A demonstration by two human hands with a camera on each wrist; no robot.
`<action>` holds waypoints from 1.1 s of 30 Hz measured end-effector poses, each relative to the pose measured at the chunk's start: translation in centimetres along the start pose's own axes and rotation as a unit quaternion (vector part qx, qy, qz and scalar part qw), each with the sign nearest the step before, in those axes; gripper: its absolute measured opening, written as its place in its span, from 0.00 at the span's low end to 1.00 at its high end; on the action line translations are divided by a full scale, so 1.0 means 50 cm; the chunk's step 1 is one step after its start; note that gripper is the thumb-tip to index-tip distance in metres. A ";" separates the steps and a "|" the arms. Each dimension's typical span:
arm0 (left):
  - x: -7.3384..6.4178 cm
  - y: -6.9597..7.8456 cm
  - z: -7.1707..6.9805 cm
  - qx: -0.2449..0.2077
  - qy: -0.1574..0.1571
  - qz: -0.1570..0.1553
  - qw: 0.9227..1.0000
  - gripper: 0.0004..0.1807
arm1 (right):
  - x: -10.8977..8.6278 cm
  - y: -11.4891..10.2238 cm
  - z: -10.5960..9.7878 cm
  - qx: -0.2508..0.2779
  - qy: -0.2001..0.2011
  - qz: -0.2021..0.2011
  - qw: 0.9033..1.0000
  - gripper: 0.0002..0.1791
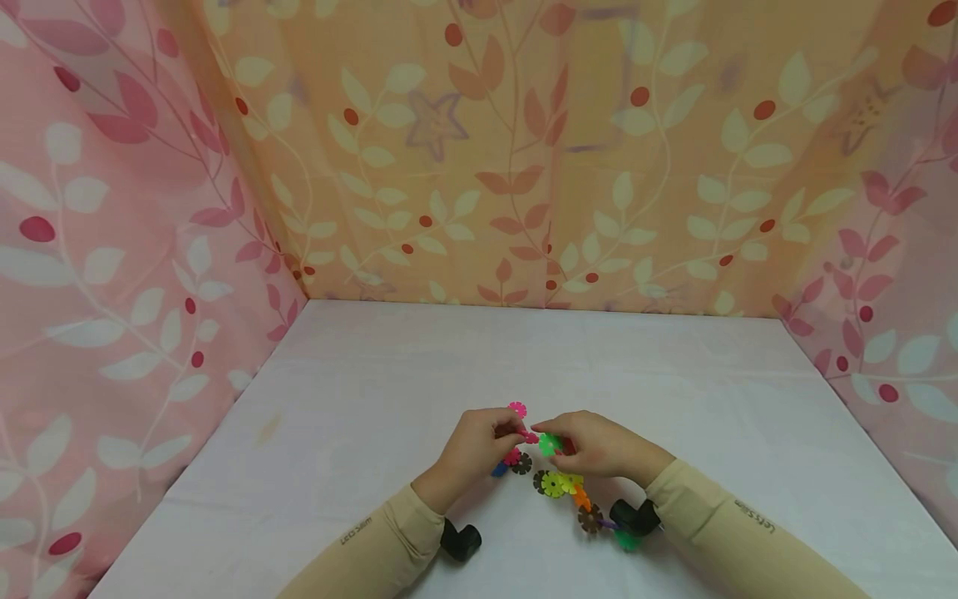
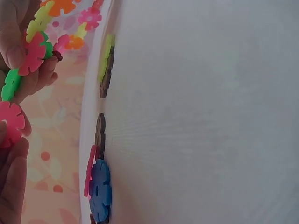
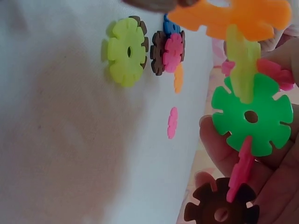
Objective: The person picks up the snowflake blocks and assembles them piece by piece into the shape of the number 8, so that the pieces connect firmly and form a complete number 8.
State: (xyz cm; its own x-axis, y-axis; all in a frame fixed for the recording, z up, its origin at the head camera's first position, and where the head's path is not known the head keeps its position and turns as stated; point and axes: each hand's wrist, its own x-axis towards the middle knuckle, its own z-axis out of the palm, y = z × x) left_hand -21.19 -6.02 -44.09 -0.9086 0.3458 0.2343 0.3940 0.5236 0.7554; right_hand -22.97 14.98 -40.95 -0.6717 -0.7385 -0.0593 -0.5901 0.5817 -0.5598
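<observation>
L hand [image 1: 475, 449] pinches pink notched disc [image 2: 13, 122]; R hand [image 1: 602, 445], approx. 3 o'clock, pinches linked notched-disc chain [image 3: 268, 133]; disc-chain contact unclear.

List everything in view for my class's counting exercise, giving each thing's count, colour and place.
Table: one, white, foreground.
Back fabric: one, orange, leafy, behind table.
Side fabrics: two, pink, leafy, left and right.
Joined discs: several, count unclear; green, pink, yellow, orange, brown; at right hand.
Blue disc: one, blue, on table.
Other table discs: at least five; yellow, brown, pink, orange.
Black fittings: two, black, lower centre, head view.
Sleeves: two, beige, lower edge.
Left hand: one, bare, pinching a pink disc.
Right hand: one, bare, holding joined discs.
</observation>
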 end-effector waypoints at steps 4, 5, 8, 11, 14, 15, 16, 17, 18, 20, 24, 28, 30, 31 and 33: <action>-0.002 0.004 -0.001 0.004 -0.004 -0.007 1.000 0.01 | 0.001 -0.001 0.001 0.005 0.000 0.008 1.000 0.27; -0.003 0.004 -0.001 0.006 -0.004 -0.007 1.000 0.01 | 0.001 -0.001 0.001 0.006 0.000 0.008 1.000 0.27; -0.003 0.005 0.000 0.009 -0.002 0.001 1.000 0.03 | 0.002 0.000 0.002 0.010 0.003 0.004 1.000 0.27; -0.003 0.003 0.000 0.016 0.007 0.024 1.000 0.02 | 0.003 0.000 0.001 0.019 0.002 -0.004 1.000 0.27; -0.003 0.002 -0.001 0.023 0.014 0.051 0.998 0.02 | 0.004 -0.001 0.001 0.028 -0.003 -0.009 1.000 0.26; -0.002 0.002 -0.001 0.024 0.016 0.060 0.998 0.02 | 0.004 -0.001 0.001 0.032 -0.004 -0.009 0.999 0.26; -0.002 0.002 -0.001 0.023 0.016 0.065 0.997 0.02 | 0.004 -0.002 0.000 0.033 -0.006 -0.009 0.999 0.26; -0.002 0.001 -0.002 0.024 0.015 0.070 0.997 0.02 | 0.004 -0.002 0.001 0.034 -0.007 -0.010 0.999 0.26; -0.001 0.002 -0.002 0.025 0.014 0.074 0.997 0.03 | 0.004 -0.002 0.001 0.034 -0.007 -0.009 0.999 0.26; 0.000 0.001 -0.003 0.037 0.009 0.081 0.996 0.04 | 0.005 -0.001 0.002 0.030 -0.006 -0.011 0.999 0.26; 0.002 0.002 -0.007 0.063 -0.005 0.079 0.995 0.08 | 0.005 0.003 0.002 0.029 -0.002 -0.016 0.999 0.26; 0.002 0.005 -0.010 0.069 -0.019 0.072 0.995 0.10 | 0.007 0.004 0.003 0.042 0.000 -0.017 0.999 0.26; 0.002 0.005 -0.010 0.070 -0.025 0.072 0.995 0.11 | 0.007 0.003 0.003 0.046 0.002 -0.014 0.999 0.25; 0.002 0.004 -0.010 0.071 -0.027 0.072 0.995 0.11 | 0.007 0.002 0.004 0.044 0.006 -0.012 0.999 0.23; 0.002 0.003 -0.009 0.071 -0.030 0.073 0.994 0.11 | 0.008 0.000 0.004 0.036 0.015 -0.012 0.999 0.17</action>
State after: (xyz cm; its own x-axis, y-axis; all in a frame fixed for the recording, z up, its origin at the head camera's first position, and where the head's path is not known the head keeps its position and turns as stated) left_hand -21.30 -6.26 -43.67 -0.8323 0.4691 0.2953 0.5402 0.5674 0.6214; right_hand -23.14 14.63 -41.16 -0.6719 -0.7403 -0.0207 -0.5730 0.5374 -0.6187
